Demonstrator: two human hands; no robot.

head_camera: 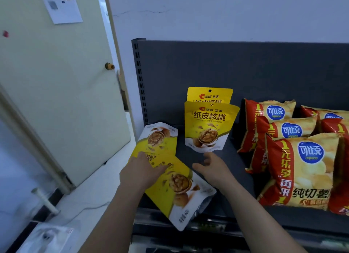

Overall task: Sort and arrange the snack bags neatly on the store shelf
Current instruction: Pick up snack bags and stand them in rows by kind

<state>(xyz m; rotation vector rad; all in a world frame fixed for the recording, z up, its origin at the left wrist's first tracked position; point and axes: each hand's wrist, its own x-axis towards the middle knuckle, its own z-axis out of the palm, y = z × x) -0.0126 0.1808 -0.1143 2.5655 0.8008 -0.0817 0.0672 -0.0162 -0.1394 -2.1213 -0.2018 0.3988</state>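
- A big pale door point(56, 101) fills the left side. It stands open beside the shelf.
- The dark grey shelf point(207, 67) has a tall back wall and a flat deck. All the snack bags sit on this deck.
- Three red and yellow chip bags point(302, 173) stand in a row on the right, one behind the other. Their fronts face the person. More chip bags point(328, 118) stand beside them at the right edge.
- Two yellow walnut bags stand up in the middle, tops up and fronts facing the person. The front walnut bag point(207, 128) hides most of the back walnut bag point(209, 94).
- Two more walnut bags lie flat at the left end of the deck, and they overlap.
- The near lying bag point(179, 192) runs slantwise. Its yellow top is under the left hand. Its white bottom points toward the person and to the right, and it sticks out past the shelf's front edge.
- The far lying bag point(158, 137) points away from the person, with its white bottom toward the back wall.
- The left hand point(139, 171) rests on top where the two lying bags overlap. Its fingers lie almost straight across them. The thumb is hidden.
- The right hand point(209, 167) holds nothing. Its fingers are spread and bent a little, just below the front walnut bag. I cannot tell if a fingertip touches it.
- A white paper point(60, 5) is stuck on the door.
- A small brass knob point(109, 66) is on the door's edge.
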